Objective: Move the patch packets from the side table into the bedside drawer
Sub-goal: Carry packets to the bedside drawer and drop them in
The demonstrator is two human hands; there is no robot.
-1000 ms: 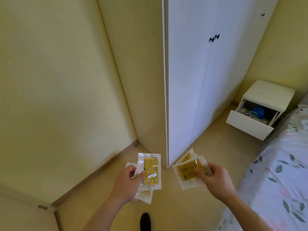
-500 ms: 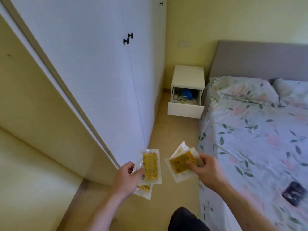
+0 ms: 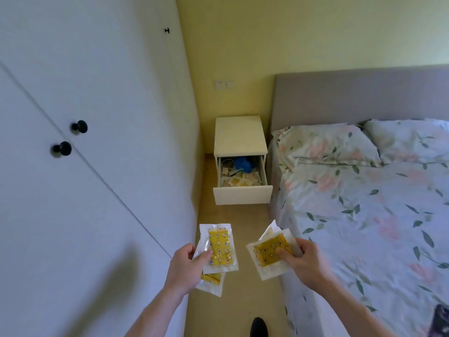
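The left hand [image 3: 185, 266] is pinching a small fan of patch packets [image 3: 218, 249], fingers curled round their left edge; the right hand [image 3: 305, 260] is gripping a second bunch [image 3: 271, 251] the same way. These packets are probably light, floppy and slick (grip the sealed borders). The open bedside drawer [image 3: 243, 194] is waiting ahead, down a narrow floor lane between wardrobe [image 3: 97, 190] and bed [image 3: 364, 215].

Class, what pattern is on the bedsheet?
The bedsheet is pale with pink flowers and green leaves, head view.
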